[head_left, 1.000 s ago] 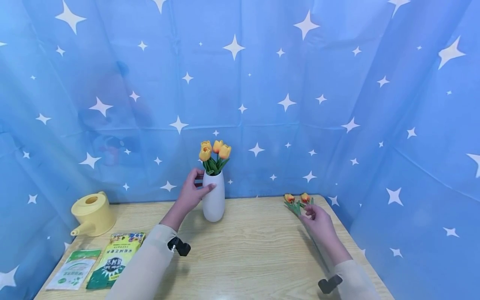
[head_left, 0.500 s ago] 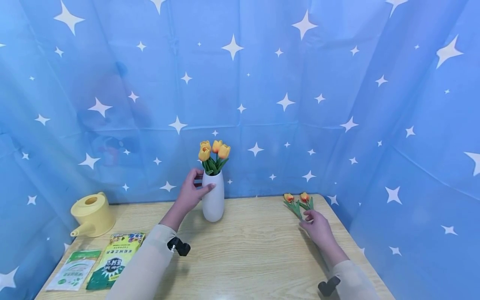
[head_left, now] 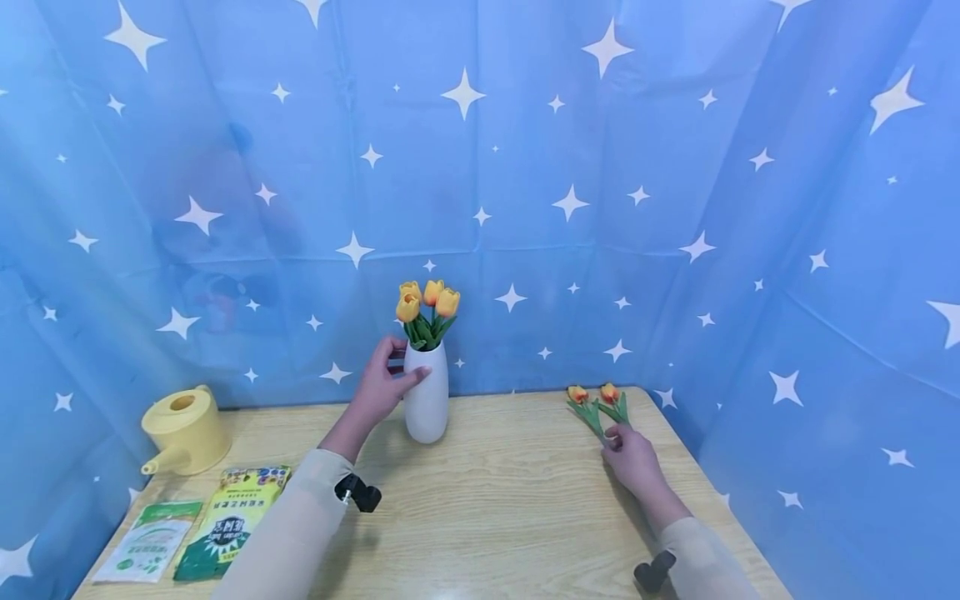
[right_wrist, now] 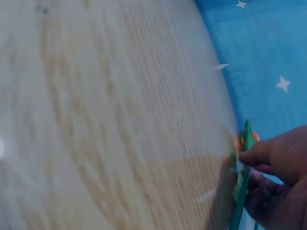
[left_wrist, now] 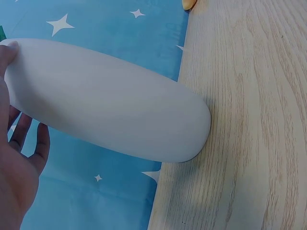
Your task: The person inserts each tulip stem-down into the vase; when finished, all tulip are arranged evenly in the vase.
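Observation:
A white vase (head_left: 426, 400) stands upright near the back of the table, with several yellow-orange tulips (head_left: 427, 307) in its mouth. My left hand (head_left: 382, 379) grips it near the rim, thumb across the front and fingers round the far side; the left wrist view shows the vase's smooth side (left_wrist: 110, 100) large. At the back right, two more orange-yellow tulips (head_left: 588, 412) lie with green leaves. Over their stems is my right hand (head_left: 633, 460), and in the right wrist view its thumb and finger pinch a green stem (right_wrist: 242, 194). The lower stems are mostly hidden by hand and forearm.
At the left stand a yellow watering can (head_left: 191, 433) and, in front of it, a green-and-yellow bag (head_left: 228, 525) and a white-and-green packet (head_left: 150, 540). A blue star-patterned curtain (head_left: 510, 208) hangs right behind the wooden table (head_left: 495, 517).
My right hand has moved down from the tulip heads along the stems, baring the leaves, and its fingers have closed in. The left hand and vase have stayed put.

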`<state>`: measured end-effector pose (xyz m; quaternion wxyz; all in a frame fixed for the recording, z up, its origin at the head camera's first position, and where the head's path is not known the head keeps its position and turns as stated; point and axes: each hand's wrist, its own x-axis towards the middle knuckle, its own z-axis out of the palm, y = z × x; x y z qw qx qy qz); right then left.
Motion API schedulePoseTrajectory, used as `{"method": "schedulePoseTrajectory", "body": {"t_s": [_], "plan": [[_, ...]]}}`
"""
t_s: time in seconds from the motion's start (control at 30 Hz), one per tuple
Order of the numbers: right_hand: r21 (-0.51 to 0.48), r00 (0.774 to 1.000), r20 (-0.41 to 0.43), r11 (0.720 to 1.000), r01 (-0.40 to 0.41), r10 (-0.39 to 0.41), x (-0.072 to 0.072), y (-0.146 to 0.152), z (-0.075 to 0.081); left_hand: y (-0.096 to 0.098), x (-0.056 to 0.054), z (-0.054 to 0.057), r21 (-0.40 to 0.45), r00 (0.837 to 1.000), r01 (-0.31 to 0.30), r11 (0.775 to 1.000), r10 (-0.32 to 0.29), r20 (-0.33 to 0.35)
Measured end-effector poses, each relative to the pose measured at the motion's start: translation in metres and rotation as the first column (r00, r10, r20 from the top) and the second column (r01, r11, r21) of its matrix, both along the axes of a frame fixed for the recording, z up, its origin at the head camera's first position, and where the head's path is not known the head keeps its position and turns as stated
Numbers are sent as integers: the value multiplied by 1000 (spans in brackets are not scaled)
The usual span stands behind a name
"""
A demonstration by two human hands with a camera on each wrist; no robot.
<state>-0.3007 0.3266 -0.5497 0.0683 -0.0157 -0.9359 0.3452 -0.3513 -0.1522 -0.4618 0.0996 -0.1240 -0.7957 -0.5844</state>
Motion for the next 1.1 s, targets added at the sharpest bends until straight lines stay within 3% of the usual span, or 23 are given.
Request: {"method": "schedulePoseTrajectory", "body": {"t_s": [0.3, 0.53, 0.8, 1.1], "plan": [[-31, 1000, 10, 999, 20, -20, -3, 5, -7, 1, 0, 0, 2, 1000, -2, 1000, 2, -13], [-105, 998, -42, 994, 32, -37, -5, 6, -6, 1, 0, 0, -7, 1000, -6, 1000, 6, -8], [-196, 996, -58, 979, 53, -65, -1, -5, 7, 1, 0, 0, 3, 1000, -5, 1000, 5, -15], [-295, 975, -199, 955, 32, -94, 1, -25, 27, 0, 0, -2, 3, 1000, 2, 1000, -2, -28]]}}
